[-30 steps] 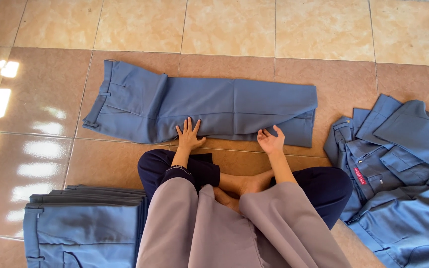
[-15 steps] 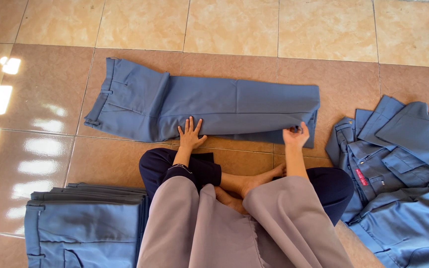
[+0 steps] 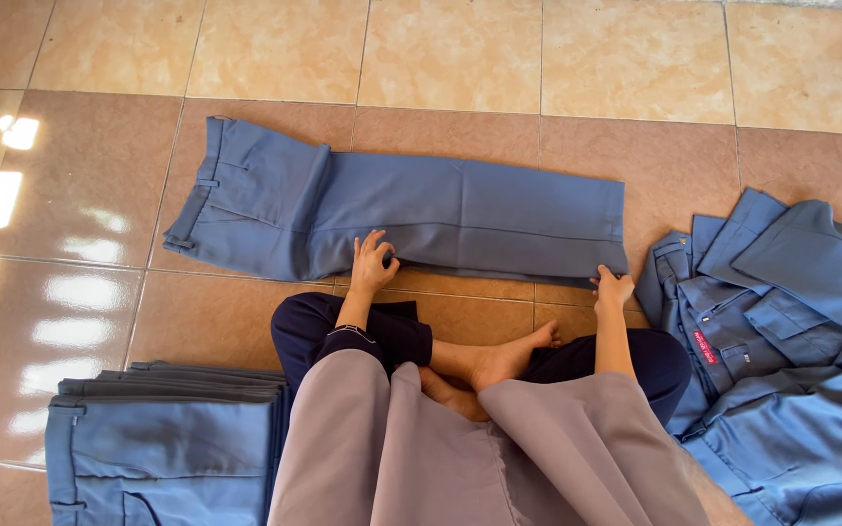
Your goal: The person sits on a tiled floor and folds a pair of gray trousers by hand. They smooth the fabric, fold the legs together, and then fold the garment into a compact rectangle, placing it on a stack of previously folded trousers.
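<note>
The person wears a long, loose garment of grey-mauve cloth, smooth and without pattern; its wide sleeves (image 3: 343,409) cover both arms down to near the wrists; under the left sleeve a tighter dark navy cuff shows, with a thin pale line at its edge (perhaps a seam or a thread, it is too small to tell); dark navy trousers (image 3: 382,326) cover the legs; the left hand (image 3: 372,265), the right hand (image 3: 615,289) and the feet (image 3: 509,356) are bare.

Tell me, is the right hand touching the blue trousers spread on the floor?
Touching. The head view shows the right hand gripping the hem corner of the blue trousers.
</note>
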